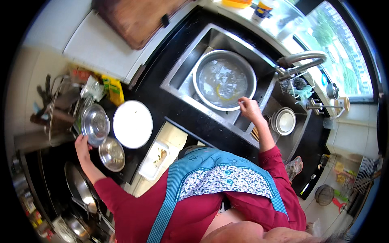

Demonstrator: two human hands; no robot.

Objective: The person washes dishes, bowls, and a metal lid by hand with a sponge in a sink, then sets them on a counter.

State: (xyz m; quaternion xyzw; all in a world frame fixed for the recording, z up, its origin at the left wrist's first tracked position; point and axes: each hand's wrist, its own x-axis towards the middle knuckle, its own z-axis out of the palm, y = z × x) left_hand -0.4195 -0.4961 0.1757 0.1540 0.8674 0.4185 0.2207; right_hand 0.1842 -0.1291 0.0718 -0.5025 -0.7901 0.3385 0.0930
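Observation:
At the far left, my left hand (83,147) grips the rim of a clear glass bowl (96,123). A small steel bowl (112,156) and a white plate (132,124) are beside it on the black counter. My right hand (250,108) is at the near right rim of a large steel basin (255,79), fingers drawn together; whether they grip the rim I cannot tell. Cloudy, rippling water fills the basin, with a curved yellow strip (222,94) in it. The basin stands in the larger compartment of the steel sink (187,77).
Stacked bowls (285,123) sit in the smaller sink compartment, under the faucet (304,60) side. A wooden cutting board (136,21) lies at upper left. Below the counter an open drawer (174,133) holds a white tray (153,161) with scraps. Pans (79,185) stand lower left.

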